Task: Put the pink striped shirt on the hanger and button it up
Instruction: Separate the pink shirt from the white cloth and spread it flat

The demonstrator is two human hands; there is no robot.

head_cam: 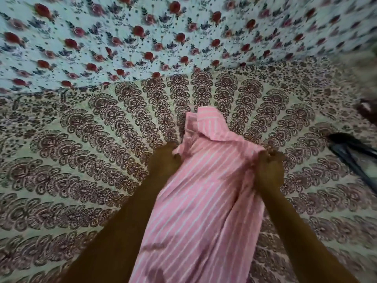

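The pink striped shirt (200, 197) hangs down between my arms over the bed, its collar end folded over at the top. My left hand (165, 158) grips the shirt's left shoulder edge. My right hand (270, 168) is closed on the right shoulder edge. A dark hanger (350, 148) lies on the bed at the right edge of the view, apart from the shirt. The picture is blurred by motion.
The bed is covered with a brown paisley-print sheet (81, 160). Behind it lies a white cloth with red roses (142, 33). A dark blurred object (367, 111) sits at the far right edge.
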